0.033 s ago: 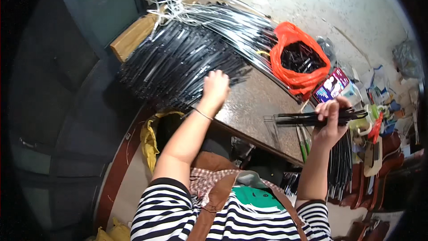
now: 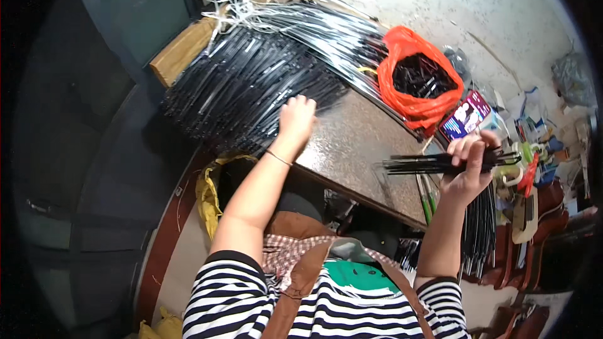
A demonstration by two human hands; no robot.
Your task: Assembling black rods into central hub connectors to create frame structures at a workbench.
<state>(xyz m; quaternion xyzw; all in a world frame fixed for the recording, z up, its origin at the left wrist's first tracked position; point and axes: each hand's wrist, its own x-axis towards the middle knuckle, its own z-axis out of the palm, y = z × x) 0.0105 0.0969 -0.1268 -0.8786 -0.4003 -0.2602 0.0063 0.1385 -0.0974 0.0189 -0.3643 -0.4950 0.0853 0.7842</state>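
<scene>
A wide heap of thin black strips (image 2: 232, 81) lies across the left part of the brown table (image 2: 348, 144). My left hand (image 2: 297, 118) is at its near right edge, fingers curled down against the strip ends; whatever they pinch is hidden beneath them. On the right, my right hand (image 2: 468, 163) grips a bundle of thin black strips (image 2: 414, 164), held roughly level above the table's right end. The thumb lies across the bundle, and its ends stick out on both sides of the fist.
A red plastic bag (image 2: 407, 110) of short black pieces stands at the back, beside a lit phone (image 2: 466, 117). Green-handled pliers (image 2: 428, 204) lie near the right edge. More black strips (image 2: 480, 232) hang below my right hand. A yellow bag (image 2: 207, 198) sits below the table's left side.
The bundle in my right hand has shifted slightly to the right. My left hand stays at the edge of the heap, and the whole view has moved a little.
</scene>
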